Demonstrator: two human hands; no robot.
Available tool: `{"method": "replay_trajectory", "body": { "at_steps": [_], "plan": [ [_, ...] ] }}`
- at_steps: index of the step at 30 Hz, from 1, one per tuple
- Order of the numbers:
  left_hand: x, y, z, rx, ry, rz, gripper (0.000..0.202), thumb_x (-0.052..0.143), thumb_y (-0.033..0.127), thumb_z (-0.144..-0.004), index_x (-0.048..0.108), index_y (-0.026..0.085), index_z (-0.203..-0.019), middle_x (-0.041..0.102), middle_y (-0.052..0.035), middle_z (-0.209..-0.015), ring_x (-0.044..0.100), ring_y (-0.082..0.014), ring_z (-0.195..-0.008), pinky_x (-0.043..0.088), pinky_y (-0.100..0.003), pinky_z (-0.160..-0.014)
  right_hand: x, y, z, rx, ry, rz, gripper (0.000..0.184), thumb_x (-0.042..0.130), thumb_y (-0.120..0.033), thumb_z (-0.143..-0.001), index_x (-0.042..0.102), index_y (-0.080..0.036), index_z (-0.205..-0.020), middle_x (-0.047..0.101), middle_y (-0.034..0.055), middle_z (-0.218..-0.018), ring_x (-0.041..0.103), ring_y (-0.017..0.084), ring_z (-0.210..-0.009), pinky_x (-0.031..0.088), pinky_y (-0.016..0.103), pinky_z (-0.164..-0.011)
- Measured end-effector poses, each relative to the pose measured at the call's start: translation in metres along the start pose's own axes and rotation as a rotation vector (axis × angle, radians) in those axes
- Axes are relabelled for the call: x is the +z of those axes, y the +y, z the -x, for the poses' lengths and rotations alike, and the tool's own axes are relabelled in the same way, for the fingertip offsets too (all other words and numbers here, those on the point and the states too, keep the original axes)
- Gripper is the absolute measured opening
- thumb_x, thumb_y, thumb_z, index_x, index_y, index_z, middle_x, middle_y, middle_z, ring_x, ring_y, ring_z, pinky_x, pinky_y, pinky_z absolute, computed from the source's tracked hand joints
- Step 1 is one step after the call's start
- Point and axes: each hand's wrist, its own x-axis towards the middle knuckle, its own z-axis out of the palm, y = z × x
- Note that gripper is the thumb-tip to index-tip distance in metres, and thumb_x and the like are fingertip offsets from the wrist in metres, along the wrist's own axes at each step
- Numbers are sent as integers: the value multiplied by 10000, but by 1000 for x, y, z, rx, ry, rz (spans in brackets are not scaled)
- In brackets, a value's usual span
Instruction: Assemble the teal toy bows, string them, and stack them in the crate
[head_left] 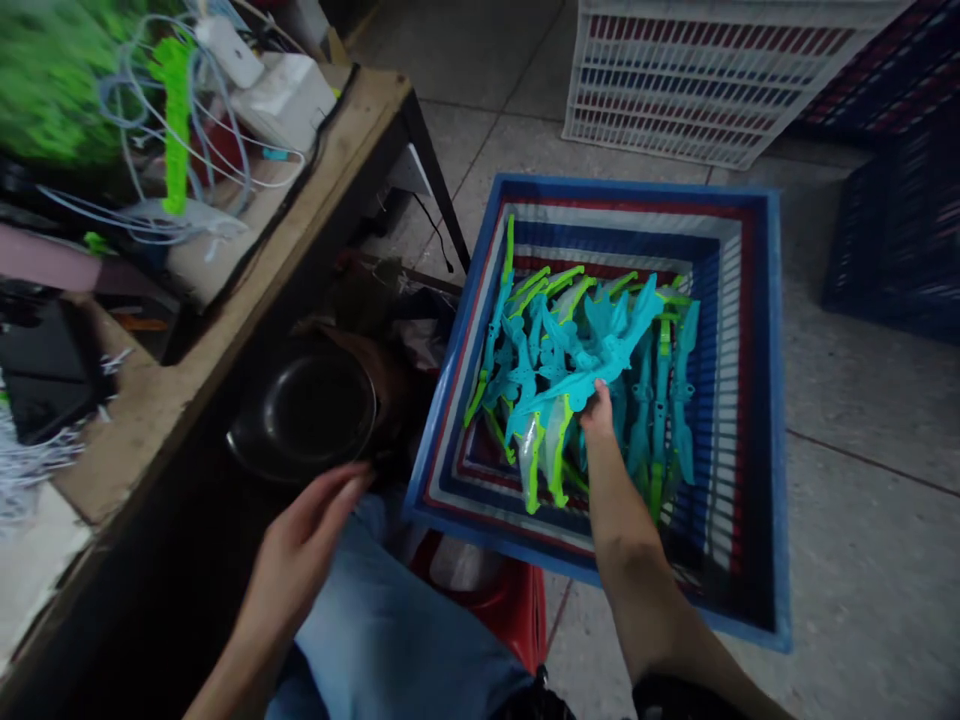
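My right hand (598,408) reaches into a blue-rimmed plastic crate (776,420), its fingers closed on the edge of a turquoise plastic part (581,385) with long pointed arms. Under and around that part lie several similar turquoise and lime-green plastic pieces (559,450), some with clear panels. Most of my right fingers are hidden beneath the part. My left hand (311,525) hovers above my knee near the workbench, fingers stretched out and slightly blurred, with nothing visible in it. Close by it is a dark, round, shiny pan-like object (315,410).
A wooden workbench (292,200) on the left carries tangled cables (202,130), a white box (289,100) and a lime-green strip (177,130). A white slatted crate (697,85) stands behind the blue one. Dark crates (900,220) are at right. Something red (517,610) sits below my leg.
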Motion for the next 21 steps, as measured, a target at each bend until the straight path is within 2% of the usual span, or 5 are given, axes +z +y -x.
{"method": "replay_trajectory", "body": {
  "at_steps": [4, 6, 9, 16, 21],
  "plan": [
    [86, 98, -78, 439, -285, -125, 592, 501, 516, -817, 477, 174, -1300, 472, -94, -1383, 391, -246, -1307, 327, -384, -1081, 23, 13, 52, -19, -103, -47, 394, 604, -475, -668, 593, -214, -964, 700, 21, -946, 644, 178, -928, 469, 374, -928],
    [119, 129, -96, 450, -504, -311, 736, 519, 558, -794, 362, 146, -1383, 405, -137, -1427, 341, -285, -1336, 322, -411, -1070, 36, 10, 82, -31, -171, -72, 414, 629, -484, -646, 603, -216, -960, 697, 35, -982, 637, 189, -958, 455, 388, -949],
    [123, 152, -100, 410, -741, -491, 897, 515, 627, -758, 226, 116, -1436, 439, -189, -1387, 436, -334, -1261, 406, -410, -970, 64, -5, 126, -76, -251, -105, 435, 676, -454, -598, 617, -220, -960, 694, 38, -1009, 636, 195, -956, 457, 395, -946],
    [-38, 172, -56, 633, -809, -416, 840, 677, 504, -666, 361, 124, -1345, 550, -115, -1292, 575, -248, -1077, 440, -258, -848, 161, -35, 252, -33, -431, -115, 465, 711, -414, -590, 631, -253, -1019, 676, 22, -1064, 596, 202, -1048, 448, 410, -957],
    [-156, 124, 51, 328, -750, -478, 673, 685, 433, -683, 459, 156, -1252, 666, -89, -1085, 634, -229, -901, 450, -245, -739, 175, 12, 398, 368, -785, 54, 456, 728, -489, -626, 633, -312, -1035, 654, -9, -1124, 549, 207, -1128, 384, 442, -1036]
  ]
}}
